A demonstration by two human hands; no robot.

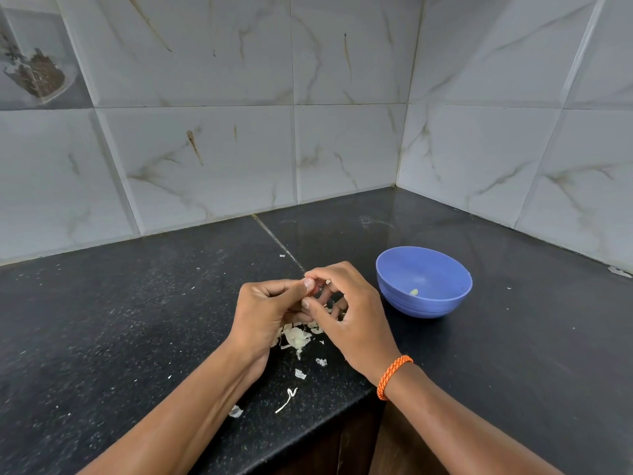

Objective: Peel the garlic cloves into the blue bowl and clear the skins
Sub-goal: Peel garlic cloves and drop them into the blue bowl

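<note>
Both our forearms come in from the bottom of the frame and meet at centre, above the black counter (137,320). Our right wrist carries one orange band (394,376).

Our left hand (265,311) and right hand (346,313) are pressed together fingertip to fingertip. All the fingers are curled in tight, and the left thumb and forefinger (309,283) pinch something small against the right forefinger. We take it for a garlic clove, but it is nearly hidden between the fingertips, so we cannot tell its shape or how much skin it wears. It sits at the very top of the two hands, above the counter, left of the bowl.

One blue bowl (424,296) stands upright just right of the right hand, close to it but apart. One small pale peeled clove (414,291) lies in the bottom of it.

Skins (297,337) lie in one loose heap under and between the hands, touching the counter. Nearer the frame's lower edge we count about four separate scraps, among them one thin curled strip (287,401) and one flake (235,411) beside the left forearm. A few tiny flecks lie above the hands, near the counter's seam.

Marbled tiles (205,149) fill the upper frame, meeting in a corner at the right.
</note>
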